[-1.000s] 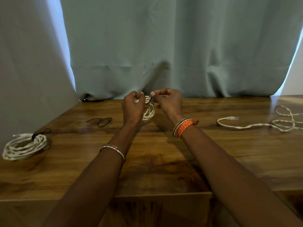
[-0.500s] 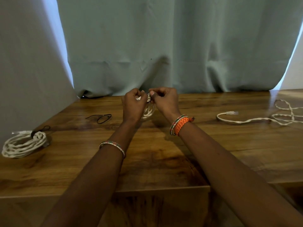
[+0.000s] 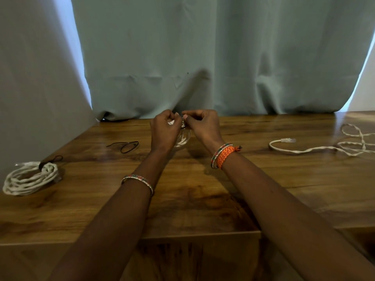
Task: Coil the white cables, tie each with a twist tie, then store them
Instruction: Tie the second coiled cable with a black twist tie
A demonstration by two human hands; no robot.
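Above the brown wooden table point(image 3: 263, 179), the left hand point(image 3: 165, 130) and right hand point(image 3: 203, 126) pinched the small coiled white cable point(image 3: 183, 138) at its top. It looked light, limp and springy; gripping at the tie point seemed best.

Two bare forearms reach forward from the bottom edge and converge toward the middle. The left hand point(image 3: 165, 129) and right hand point(image 3: 203, 126) meet, held raised and almost touching, backs toward the camera. Both hands' fingers are curled inward, the fingertips of each pinching close together at the point where the hands meet. The left wrist wears a thin beaded bangle. The right wrist wears a beaded bangle beside an orange woven band.
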